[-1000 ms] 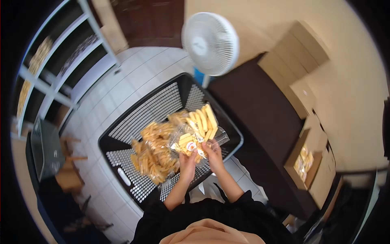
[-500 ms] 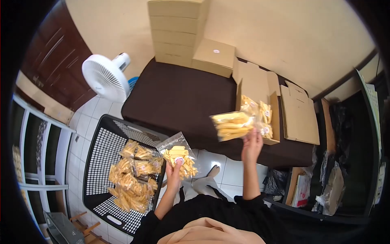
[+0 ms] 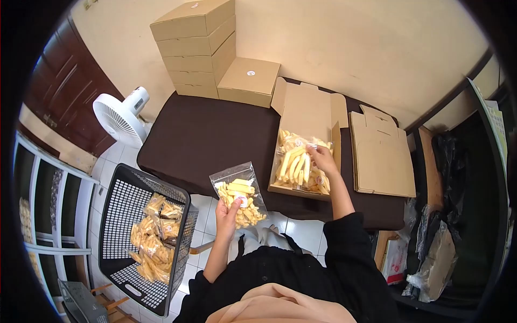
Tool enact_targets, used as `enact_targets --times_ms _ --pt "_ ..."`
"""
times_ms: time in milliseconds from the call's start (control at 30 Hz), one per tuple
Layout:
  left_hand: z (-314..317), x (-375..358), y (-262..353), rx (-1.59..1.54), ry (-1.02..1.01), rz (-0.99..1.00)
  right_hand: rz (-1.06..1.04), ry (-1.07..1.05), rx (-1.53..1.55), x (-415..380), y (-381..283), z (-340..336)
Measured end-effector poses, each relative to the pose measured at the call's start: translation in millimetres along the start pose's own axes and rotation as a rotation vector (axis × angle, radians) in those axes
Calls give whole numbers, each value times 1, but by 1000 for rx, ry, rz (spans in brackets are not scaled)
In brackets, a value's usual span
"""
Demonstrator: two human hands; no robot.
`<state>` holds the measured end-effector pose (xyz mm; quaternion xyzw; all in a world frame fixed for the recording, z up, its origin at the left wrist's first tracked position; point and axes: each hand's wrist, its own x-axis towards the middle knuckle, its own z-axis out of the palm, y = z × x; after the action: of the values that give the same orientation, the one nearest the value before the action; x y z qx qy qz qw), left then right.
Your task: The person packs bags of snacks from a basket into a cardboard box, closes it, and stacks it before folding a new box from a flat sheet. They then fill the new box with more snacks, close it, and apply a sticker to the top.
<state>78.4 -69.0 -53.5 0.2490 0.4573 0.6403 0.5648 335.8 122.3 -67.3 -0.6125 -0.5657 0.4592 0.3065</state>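
1. Left hand (image 3: 227, 216): gripping, thumb across the front of a clear bag of short pieces (image 3: 242, 189), just below its round label (image 3: 240, 202). Fingers behind the bag, mostly hidden.
2. Bag position: in front of the counter (image 3: 207, 132) as viewed, zip end up, slightly tilted; between crate and open box, apart from both. Contents pale yellow, broken-looking, gathered mid-bag and lower.
3. Right hand (image 3: 323, 159): closed on the upper right part of a bag of long sticks (image 3: 293, 166). Exact finger contact partly hidden by the hand itself.
4. Bag of long sticks: within the open cardboard box (image 3: 299, 192), lying over other filled bags. Whether its underside bears on them cannot be told.
5. Open box: on the dark-covered counter, near the front edge; lid (image 3: 307, 107) folded back toward the wall, side flaps spread.
6. Right of the open box: flattened cardboard (image 3: 382, 156), stacked flat.
7. Left of the lid, toward the wall: a single closed box (image 3: 249, 81) with a round sticker on top, beside a tall stack of closed boxes (image 3: 191, 51).
8. Left of the person: black perforated crate (image 3: 125, 195) holding several filled bags (image 3: 153, 242); their count is uncertain through overlap.
9. Beyond the crate: white fan (image 3: 119, 121), near the counter's left end.
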Motion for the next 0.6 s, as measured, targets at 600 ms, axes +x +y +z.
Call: enact_targets --times_ms 600 --pt "38 73 22 -42 -143 -140 -260 253 -427 -18 -24 6"
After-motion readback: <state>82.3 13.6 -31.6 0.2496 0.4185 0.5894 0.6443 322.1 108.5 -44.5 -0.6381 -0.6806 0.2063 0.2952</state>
